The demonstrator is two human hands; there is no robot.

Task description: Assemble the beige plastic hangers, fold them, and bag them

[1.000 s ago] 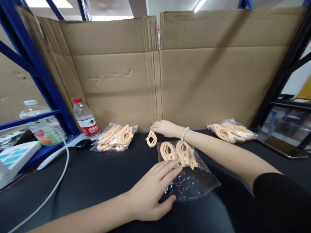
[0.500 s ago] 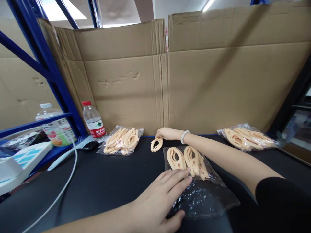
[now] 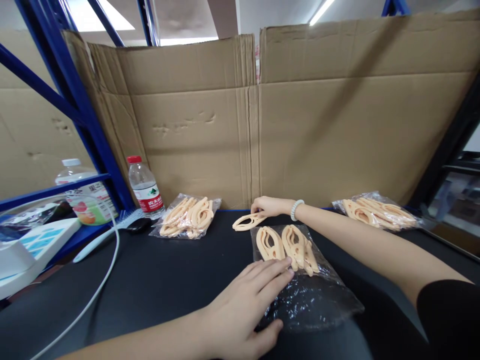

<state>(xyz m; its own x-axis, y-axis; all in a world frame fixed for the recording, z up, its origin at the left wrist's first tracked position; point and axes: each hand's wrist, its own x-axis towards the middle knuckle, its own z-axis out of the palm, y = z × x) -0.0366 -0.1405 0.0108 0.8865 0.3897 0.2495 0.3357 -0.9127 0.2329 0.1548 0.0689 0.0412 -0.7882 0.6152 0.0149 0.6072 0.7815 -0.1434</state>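
My right hand (image 3: 273, 206), with a beaded bracelet at its wrist, is closed on one end of a beige plastic piece (image 3: 243, 223) shaped like a long looped oval. The piece lies low over the far part of the black table, its oval end pointing left. Closer in, a clear plastic bag (image 3: 318, 305) lies flat with several similar beige pieces (image 3: 270, 243) in its far end. My left hand (image 3: 243, 310) rests on the bag's left side, fingers stretched out and touching the film near the pieces. The fingertips of my right hand are partly hidden.
Filled bags of beige pieces lie at the back left (image 3: 189, 217) and back right (image 3: 375, 212). A red-capped water bottle (image 3: 146, 187), a black mouse (image 3: 139, 225) and a white cable (image 3: 112, 270) are on the left. Cardboard (image 3: 195, 125) walls off the back.
My right hand has moved slightly right, and the beige piece has turned from upright-looking to lying sideways. My left hand stays on the bag.
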